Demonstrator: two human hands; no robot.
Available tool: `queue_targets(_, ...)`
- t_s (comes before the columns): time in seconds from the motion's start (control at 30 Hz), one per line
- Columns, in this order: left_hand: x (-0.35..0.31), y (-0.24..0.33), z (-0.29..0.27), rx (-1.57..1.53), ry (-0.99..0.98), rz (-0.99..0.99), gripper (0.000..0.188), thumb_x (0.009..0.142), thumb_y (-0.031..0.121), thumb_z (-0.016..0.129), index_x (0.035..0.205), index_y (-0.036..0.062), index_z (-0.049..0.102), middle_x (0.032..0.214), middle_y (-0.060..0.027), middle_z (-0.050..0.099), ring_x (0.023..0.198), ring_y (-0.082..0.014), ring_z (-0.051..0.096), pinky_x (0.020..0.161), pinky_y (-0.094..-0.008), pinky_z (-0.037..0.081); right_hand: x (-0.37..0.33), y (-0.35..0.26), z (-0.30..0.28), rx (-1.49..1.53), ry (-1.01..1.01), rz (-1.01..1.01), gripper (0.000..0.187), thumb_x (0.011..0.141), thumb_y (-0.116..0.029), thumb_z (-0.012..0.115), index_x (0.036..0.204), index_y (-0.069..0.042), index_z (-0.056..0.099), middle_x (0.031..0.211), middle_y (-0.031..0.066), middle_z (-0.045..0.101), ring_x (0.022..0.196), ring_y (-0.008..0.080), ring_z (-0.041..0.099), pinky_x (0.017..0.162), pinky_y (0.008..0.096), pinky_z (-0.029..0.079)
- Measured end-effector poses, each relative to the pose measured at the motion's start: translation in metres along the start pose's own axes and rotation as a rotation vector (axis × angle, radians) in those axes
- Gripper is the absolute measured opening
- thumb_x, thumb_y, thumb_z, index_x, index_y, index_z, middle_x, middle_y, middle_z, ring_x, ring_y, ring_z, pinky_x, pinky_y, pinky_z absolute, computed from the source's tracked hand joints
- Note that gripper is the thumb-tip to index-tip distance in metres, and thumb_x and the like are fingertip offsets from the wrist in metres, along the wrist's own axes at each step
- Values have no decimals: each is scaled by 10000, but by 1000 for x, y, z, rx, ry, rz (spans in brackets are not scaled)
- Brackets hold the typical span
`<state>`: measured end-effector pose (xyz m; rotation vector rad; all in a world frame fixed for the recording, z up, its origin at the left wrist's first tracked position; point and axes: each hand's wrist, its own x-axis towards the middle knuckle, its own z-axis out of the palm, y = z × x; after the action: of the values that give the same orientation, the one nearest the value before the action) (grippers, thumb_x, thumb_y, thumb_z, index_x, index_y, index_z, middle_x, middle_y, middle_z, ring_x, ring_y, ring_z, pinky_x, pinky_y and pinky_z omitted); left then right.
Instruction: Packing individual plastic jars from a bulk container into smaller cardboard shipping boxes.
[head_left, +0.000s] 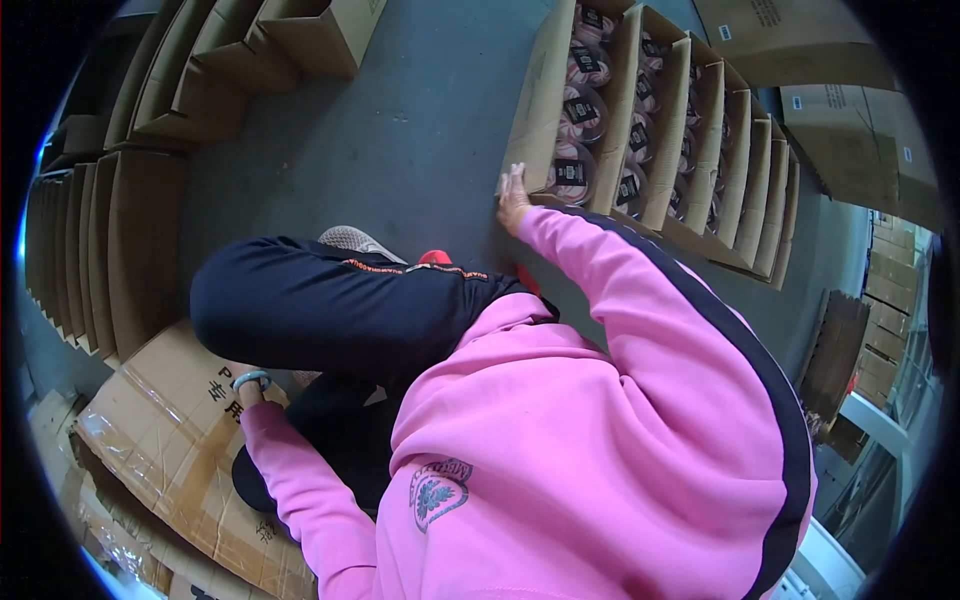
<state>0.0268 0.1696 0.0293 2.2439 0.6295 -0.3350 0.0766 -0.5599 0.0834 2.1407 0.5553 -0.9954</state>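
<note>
My right hand reaches forward to the near left corner of an open cardboard carton. Its fingers lie stretched against the outer cardboard wall. Inside that carton stand several round clear tubs with pink-and-white contents and black labels. More open cartons of the same tubs stand tightly in a row to its right. My left arm comes down beside my bent knee, a pale bracelet on the wrist. The left hand itself is mostly hidden by the dark trouser leg, above a flattened cardboard sheet.
Open cartons line the far left. Below them, folded cardboard panels stand upright. Closed cartons are stacked at the far right, near a white metal frame. Grey floor runs between the rows.
</note>
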Motion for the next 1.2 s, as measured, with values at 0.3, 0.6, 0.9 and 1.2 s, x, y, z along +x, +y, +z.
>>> queue_targets(0.3, -62, 146, 38, 234, 12, 31, 571, 912, 245, 719, 1375, -50, 559, 1382, -181, 611, 1265, -298, 571, 1069, -384, 432, 68, 46, 68, -61, -187, 351, 489, 1057, -356, 404, 1505, -184, 497, 1496, 119, 480, 1394, 424, 373, 951, 750, 304)
queue_targets(0.6, -104, 155, 62, 397, 153, 110, 166, 823, 116, 603, 940, -1, 614, 880, -244, 671, 854, -398, 684, 742, -454, 524, 86, 99, 118, 33, -152, 337, 549, 969, -596, 478, 1296, -185, 638, 1443, 97, 544, 1311, 331, 531, 967, 644, 441)
queue_targets(0.9, -156, 180, 127, 107, 182, 227, 415, 815, 116, 717, 1229, 98, 687, 1045, -145, 701, 922, -265, 689, 846, -361, 556, 145, 215, -134, 836, 1165, 255, 786, 888, -460, 693, 1534, -158, 363, 1505, 170, 441, 1332, 384, 471, 1074, 511, 420)
queue_targets(1.2, -201, 251, 158, 58, 197, 205, 390, 858, 159, 678, 1245, 107, 676, 1178, -157, 679, 1072, -339, 662, 935, -418, 535, 175, 227, -313, 770, 796, 168, 735, 907, -597, 602, 1552, -394, 313, 1373, 195, 594, 1222, 403, 614, 1017, 594, 434)
